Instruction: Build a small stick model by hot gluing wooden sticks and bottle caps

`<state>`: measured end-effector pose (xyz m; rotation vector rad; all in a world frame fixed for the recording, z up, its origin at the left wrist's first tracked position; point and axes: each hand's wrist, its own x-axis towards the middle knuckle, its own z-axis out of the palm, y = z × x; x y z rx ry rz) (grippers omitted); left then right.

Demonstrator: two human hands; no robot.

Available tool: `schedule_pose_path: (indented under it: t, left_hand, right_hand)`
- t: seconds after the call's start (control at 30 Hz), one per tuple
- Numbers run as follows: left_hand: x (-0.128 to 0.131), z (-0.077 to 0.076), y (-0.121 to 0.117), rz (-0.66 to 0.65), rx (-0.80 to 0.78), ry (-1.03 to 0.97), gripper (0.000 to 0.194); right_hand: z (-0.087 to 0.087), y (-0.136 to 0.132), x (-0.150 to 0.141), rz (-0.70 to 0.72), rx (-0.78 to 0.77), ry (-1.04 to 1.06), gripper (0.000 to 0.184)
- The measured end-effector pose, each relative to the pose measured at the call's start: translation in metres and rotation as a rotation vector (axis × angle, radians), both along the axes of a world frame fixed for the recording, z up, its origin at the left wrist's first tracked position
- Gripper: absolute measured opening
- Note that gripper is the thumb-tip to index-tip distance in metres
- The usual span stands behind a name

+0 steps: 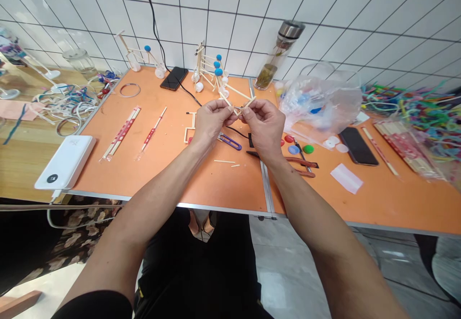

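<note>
Above the orange table (162, 179), my left hand (212, 119) and my right hand (264, 122) pinch thin wooden sticks (249, 102), which look like pieces of chopstick. The sticks meet in a V between my fingertips; how they join is too small to tell. Beneath my hands lies a purple cutter (230, 142). Just left of it, partly hidden by my left hand, is a small wooden stick frame (186, 135). Pliers with brown handles (304, 161) rest by my right wrist. Short cut stick pieces (225, 161) lie in front of my hands.
Stick models with blue balls (218, 64) stand at the back near a phone (175, 79). Wrapped chopsticks (122, 131) and a white power bank (66, 161) are at left. To the right are a tea bottle (275, 59), plastic bags (320, 100) and another phone (358, 146).
</note>
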<state>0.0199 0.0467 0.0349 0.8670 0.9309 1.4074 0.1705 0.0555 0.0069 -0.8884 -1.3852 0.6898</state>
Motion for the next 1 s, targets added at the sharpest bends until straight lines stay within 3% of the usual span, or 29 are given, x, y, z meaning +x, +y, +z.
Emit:
schedule_pose_path:
  t: [0.53,1.0]
  left_hand:
    - [0.001,0.0,0.0,-0.012,0.021,-0.03,0.03]
    - [0.005,-0.01,0.006,0.026,0.09,-0.06,0.029]
  right_hand:
    - [-0.001,0.0,-0.001,0.009,0.014,0.046,0.047]
    - [-0.002,0.001,-0.002,0.004,0.023,0.069,0.044]
